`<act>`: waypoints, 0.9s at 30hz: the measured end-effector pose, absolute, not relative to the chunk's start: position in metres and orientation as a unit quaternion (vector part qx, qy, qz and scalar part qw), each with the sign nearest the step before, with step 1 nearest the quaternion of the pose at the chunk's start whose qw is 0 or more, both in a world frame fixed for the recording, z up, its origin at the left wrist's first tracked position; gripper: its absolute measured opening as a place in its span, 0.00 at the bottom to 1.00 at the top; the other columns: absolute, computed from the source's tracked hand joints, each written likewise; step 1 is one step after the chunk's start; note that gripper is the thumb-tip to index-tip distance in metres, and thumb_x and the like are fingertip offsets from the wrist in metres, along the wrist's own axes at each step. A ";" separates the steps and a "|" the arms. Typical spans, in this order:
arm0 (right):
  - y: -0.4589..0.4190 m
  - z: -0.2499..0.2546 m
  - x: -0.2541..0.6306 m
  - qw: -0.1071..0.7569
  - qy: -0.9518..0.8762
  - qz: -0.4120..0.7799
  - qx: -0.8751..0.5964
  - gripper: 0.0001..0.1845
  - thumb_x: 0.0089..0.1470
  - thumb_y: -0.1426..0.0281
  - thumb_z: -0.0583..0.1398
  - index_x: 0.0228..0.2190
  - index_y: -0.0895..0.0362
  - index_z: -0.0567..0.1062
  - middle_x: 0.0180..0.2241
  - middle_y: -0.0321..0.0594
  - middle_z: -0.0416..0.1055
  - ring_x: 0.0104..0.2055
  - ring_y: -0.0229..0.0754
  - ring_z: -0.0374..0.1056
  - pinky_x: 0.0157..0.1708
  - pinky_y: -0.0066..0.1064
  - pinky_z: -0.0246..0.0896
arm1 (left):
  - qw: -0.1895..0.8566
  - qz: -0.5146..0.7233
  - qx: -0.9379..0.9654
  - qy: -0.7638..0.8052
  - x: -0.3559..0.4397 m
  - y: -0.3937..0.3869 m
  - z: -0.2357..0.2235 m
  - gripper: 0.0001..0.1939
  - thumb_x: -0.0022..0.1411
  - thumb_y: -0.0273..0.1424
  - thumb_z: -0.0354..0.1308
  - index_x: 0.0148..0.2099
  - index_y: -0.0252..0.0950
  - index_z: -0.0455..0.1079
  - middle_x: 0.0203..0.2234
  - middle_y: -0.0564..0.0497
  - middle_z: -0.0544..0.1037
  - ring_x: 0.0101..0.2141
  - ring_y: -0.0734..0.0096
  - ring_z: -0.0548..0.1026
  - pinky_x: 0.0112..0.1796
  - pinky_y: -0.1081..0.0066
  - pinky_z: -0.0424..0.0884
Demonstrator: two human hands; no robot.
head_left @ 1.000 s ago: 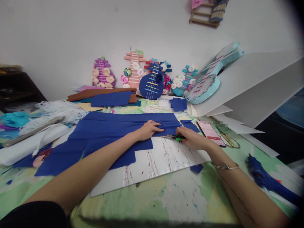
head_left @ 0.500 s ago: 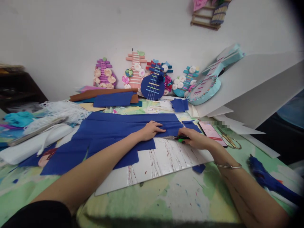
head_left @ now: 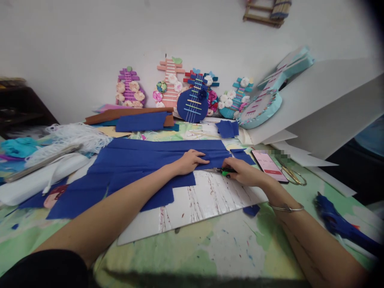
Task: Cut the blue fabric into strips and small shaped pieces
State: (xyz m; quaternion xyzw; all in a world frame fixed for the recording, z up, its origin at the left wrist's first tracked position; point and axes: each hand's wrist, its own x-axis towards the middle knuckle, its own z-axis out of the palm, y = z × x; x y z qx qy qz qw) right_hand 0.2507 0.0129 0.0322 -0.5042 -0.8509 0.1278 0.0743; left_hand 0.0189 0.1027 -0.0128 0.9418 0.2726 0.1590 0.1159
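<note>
Green-patterned table (head_left: 222,248), blue cloth (head_left: 132,158), scissors (head_left: 223,171)

Right of the white board (head_left: 183,216), we have a passage over the bare counter (head_left: 288,236) (its cloth is paint-spotted), bounded by the phone (head_left: 268,165) and the blue glue gun (head_left: 333,216).

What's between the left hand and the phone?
Head view: the right end of the blue sheet, the right hand holding scissors, and a small blue scrap behind that hand.
</note>
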 end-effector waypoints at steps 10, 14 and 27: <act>0.009 0.038 0.249 0.070 -0.853 0.139 -0.498 0.09 0.45 0.78 0.55 0.32 0.57 0.66 0.34 0.42 0.68 0.36 0.43 0.62 0.35 0.31 0.55 | 0.111 0.154 0.940 0.283 0.019 0.100 -0.010 0.21 0.61 0.23 0.44 0.51 0.47 0.68 0.54 0.50 0.65 0.51 0.63 0.61 0.51 0.58 0.56; 0.009 0.040 0.253 0.057 -0.847 0.140 -0.510 0.09 0.44 0.77 0.56 0.31 0.56 0.67 0.33 0.40 0.69 0.34 0.42 0.62 0.33 0.31 0.55 | 0.112 0.154 0.943 0.274 0.018 0.100 -0.010 0.20 0.61 0.24 0.44 0.51 0.47 0.68 0.54 0.50 0.65 0.51 0.62 0.61 0.51 0.57 0.55; 0.007 0.037 0.244 0.065 -0.847 0.134 -0.510 0.09 0.45 0.77 0.55 0.32 0.56 0.66 0.35 0.42 0.67 0.36 0.43 0.61 0.34 0.31 0.54 | 0.106 0.151 0.945 0.270 0.018 0.103 -0.010 0.22 0.60 0.21 0.45 0.51 0.46 0.68 0.54 0.50 0.65 0.51 0.63 0.62 0.51 0.59 0.56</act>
